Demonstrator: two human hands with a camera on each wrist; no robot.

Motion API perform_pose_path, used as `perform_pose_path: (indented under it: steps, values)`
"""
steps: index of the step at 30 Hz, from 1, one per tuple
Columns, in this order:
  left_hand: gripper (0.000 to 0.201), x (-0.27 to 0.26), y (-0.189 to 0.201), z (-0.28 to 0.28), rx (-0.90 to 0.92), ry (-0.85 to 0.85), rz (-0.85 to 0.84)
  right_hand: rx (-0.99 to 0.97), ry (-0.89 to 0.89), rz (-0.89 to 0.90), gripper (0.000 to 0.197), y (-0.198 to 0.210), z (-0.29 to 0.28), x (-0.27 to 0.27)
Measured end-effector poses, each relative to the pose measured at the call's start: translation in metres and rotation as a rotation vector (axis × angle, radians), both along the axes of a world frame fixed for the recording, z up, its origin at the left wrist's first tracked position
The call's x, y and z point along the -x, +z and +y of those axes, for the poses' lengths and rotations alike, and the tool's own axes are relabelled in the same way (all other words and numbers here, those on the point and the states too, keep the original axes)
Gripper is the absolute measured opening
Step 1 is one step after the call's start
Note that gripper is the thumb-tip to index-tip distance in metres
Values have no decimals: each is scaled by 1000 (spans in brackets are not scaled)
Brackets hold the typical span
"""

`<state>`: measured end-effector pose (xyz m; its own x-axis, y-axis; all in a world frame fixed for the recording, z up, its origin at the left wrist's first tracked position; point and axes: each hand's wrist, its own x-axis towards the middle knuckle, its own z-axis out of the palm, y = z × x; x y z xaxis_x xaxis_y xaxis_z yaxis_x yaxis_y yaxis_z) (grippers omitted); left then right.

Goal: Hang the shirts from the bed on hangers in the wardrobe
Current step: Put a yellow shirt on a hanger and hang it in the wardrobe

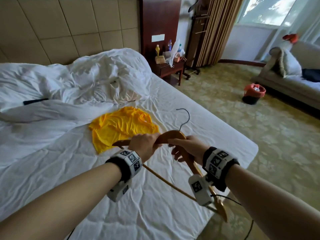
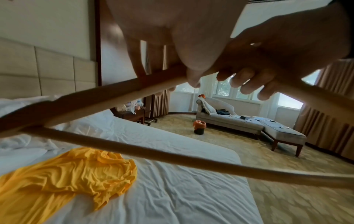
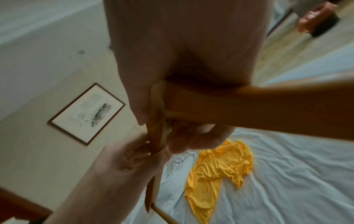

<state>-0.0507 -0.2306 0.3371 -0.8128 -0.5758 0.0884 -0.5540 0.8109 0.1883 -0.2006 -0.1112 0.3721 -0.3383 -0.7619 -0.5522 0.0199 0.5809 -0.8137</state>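
writing: none readable; wrist bands [image 1: 131,159] carry black-and-white square marker codes only
hanger [image 1: 170,135]: wooden, curved shoulders, thin round crossbar, grey metal hook; held in the air above the bed, near the foot-end corner
hanger axis: long axis runs from 10 o'clock to 4 o'clock in the head view; hook points to 12 o'clock, away from the person; right end dips low past the bed edge
left hand [image 1: 145,144]: fingers curled over the left shoulder of the hanger, gripping it from above
right hand [image 1: 186,148]: fingers wrapped round the right shoulder just beside the hook neck, gripping
yellow shirt [image 1: 121,126]: thin soft fabric, crumpled flat on the sheet at 11 o'clock of the hands, just beyond the hanger, not touched
bed [image 1: 216,135]: white sheet, creased; bunched white duvet [image 1: 103,78] at the head end
nightstand [image 1: 170,66]: dark wood, bottles on top, labels too small to read
bin [image 1: 253,93]: black, orange liner, on patterned carpet at 2 o'clock
framed picture [image 3: 87,112]: dark frame, on wall, right wrist view
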Motion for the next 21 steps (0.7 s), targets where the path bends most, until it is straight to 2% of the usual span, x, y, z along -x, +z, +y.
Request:
perform_pose_path:
  steps: [4,6,8,10,14,18,21]
  values:
    - [36,55,-41,-45,-105,-79,6,-57,-74,-209,50,-39,-50,56]
    - [47,83,-68,-74,-194,-148,11,-68,-124,-236,52,-68,-77,81]
    - [65,110,-100,-107,-245,-170,-22,-64,-177,-209,46,-103,-101,106]
    - [72,135,-133,-145,-275,-62,-59,-55,-226,-177,42,-142,-123,131]
    - [68,180,-211,-219,-351,159,-203,-51,-286,-114,43,-218,-163,177]
    - [66,225,-291,-275,-356,203,-365,-54,-337,-20,50,-299,-202,213]
    - [67,250,-339,-299,-360,201,-447,-85,-294,190,54,-342,-222,229]
